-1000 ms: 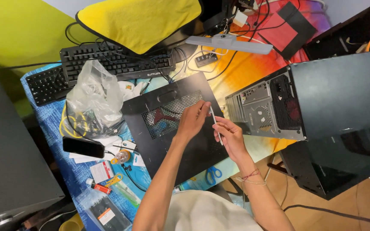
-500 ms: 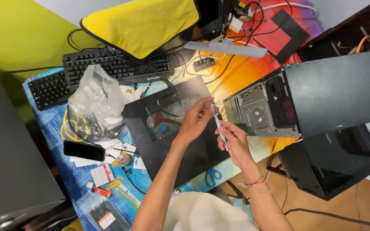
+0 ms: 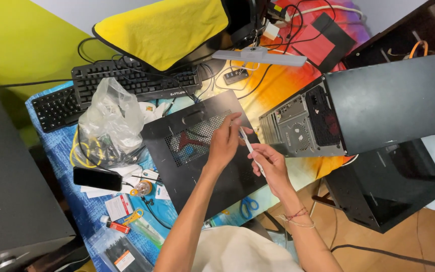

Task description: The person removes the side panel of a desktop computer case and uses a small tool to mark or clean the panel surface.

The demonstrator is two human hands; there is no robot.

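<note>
Both my hands hold one thin white strip (image 3: 247, 145), like a cable tie, above a black perforated computer side panel (image 3: 197, 171). My left hand (image 3: 225, 141) pinches the strip's upper end with thumb and forefinger. My right hand (image 3: 270, 163) grips its lower part. The panel lies flat on the colourful table mat, and a red-handled tool (image 3: 190, 142) rests on it. A black computer case (image 3: 358, 108) lies on its side just right of my hands, its rear face turned toward them.
Two black keyboards (image 3: 127, 83), a clear plastic bag (image 3: 109, 126) with yellow cables, a black phone (image 3: 96, 178), blue-handled scissors (image 3: 248, 205) and small packets crowd the table. A yellow cloth (image 3: 162, 27) covers something at the back. Another dark case (image 3: 388, 186) sits lower right.
My hands have stayed together on the white strip, shifting slightly as the view moved. The strip's angle has changed a little. Nothing else on the table has moved.
</note>
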